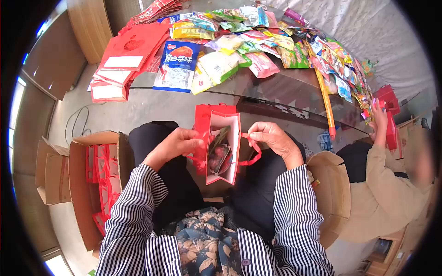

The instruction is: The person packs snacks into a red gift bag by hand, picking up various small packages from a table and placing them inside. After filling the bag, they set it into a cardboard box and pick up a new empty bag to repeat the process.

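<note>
A red paper gift bag (234,156) stands open-mouthed between my knees, its pale inner walls showing. Inside it lie small packets, one with reddish round pieces; the rest of the contents is hidden. My left hand (182,143) is closed at the bag's left side, pinching its red ribbon near the edge. On the other side my right hand (275,140) pinches the red ribbon handle (251,159), which loops out from the bag's right wall. My fingers partly cover both held spots.
Ahead, a glass-topped table (285,85) carries many colourful snack packets (218,66) and stacked flat red bags (131,48). At left, a cardboard box (80,184) holds red bags. Another carton (329,193) stands at right, beside a seated person (391,193) handling a red bag (390,131).
</note>
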A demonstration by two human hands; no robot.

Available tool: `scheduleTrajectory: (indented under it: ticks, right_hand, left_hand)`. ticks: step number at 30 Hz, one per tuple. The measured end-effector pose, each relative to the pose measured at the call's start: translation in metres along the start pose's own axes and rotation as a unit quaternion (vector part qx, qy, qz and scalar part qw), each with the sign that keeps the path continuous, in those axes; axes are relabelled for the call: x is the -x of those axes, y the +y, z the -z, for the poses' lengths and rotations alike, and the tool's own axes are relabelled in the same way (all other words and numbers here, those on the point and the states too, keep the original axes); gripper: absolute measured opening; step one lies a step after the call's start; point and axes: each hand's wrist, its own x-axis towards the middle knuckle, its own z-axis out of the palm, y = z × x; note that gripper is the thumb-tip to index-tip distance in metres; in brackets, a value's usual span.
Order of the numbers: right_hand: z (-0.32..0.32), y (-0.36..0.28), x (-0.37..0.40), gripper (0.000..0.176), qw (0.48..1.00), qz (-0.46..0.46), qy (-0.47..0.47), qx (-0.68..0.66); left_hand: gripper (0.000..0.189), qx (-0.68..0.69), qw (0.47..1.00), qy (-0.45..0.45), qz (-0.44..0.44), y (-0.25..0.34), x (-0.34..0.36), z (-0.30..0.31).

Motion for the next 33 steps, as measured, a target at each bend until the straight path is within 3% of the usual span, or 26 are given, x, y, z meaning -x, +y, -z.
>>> scheduleTrajectory:
  ticks: [5, 11, 15, 19, 20, 21, 25, 28, 31, 33]
  right_hand:
    - [-0.01, 0.013, -0.002, 0.022, 0.998, 0.037, 0.031, -0.036]
    - [-0.011, -0.008, -0.004, 0.026, 0.987, 0.054, 0.003, -0.152]
    - [-0.025, -0.011, -0.003, 0.027, 0.957, 0.175, 0.044, -0.227]
    - [-0.073, -0.042, 0.0, 0.027, 0.967, 0.241, 0.057, -0.068]
    - [-0.087, -0.055, 0.005, 0.033, 0.963, 0.233, 0.107, 0.084]
    - [-0.099, -0.07, 0.011, 0.039, 0.93, 0.245, 0.137, 0.238]
    - [-0.116, -0.068, 0.005, 0.048, 0.798, 0.397, 0.216, 0.398]
    - [-0.108, -0.057, 0.014, 0.039, 0.822, 0.411, 0.271, 0.287]
    - [-0.081, -0.032, 0.017, 0.024, 0.888, 0.328, 0.312, 0.083]
    - [-0.06, -0.008, 0.013, 0.022, 0.883, 0.292, 0.363, 0.051]
  left_hand:
    - [0.027, 0.107, 0.994, 0.01, 0.028, 0.008, 0.017, -0.001]
    - [0.028, 0.195, 0.98, 0.005, -0.041, 0.008, 0.007, 0.011]
    - [0.037, 0.201, 0.979, 0.026, -0.037, 0.018, 0.013, -0.005]
    - [0.042, 0.195, 0.98, -0.013, -0.028, 0.047, 0.016, -0.035]
    - [0.051, 0.197, 0.979, -0.037, -0.026, 0.05, 0.011, -0.04]
    - [0.053, 0.225, 0.973, -0.034, -0.039, 0.051, 0.006, -0.047]
    - [0.066, 0.301, 0.952, -0.006, -0.051, 0.067, -0.005, -0.069]
    - [0.067, 0.368, 0.925, -0.016, -0.091, 0.077, -0.002, -0.072]
    - [0.067, 0.342, 0.933, 0.002, -0.113, 0.096, 0.014, -0.076]
    - [0.071, 0.309, 0.944, 0.026, -0.113, 0.114, 0.028, -0.083]
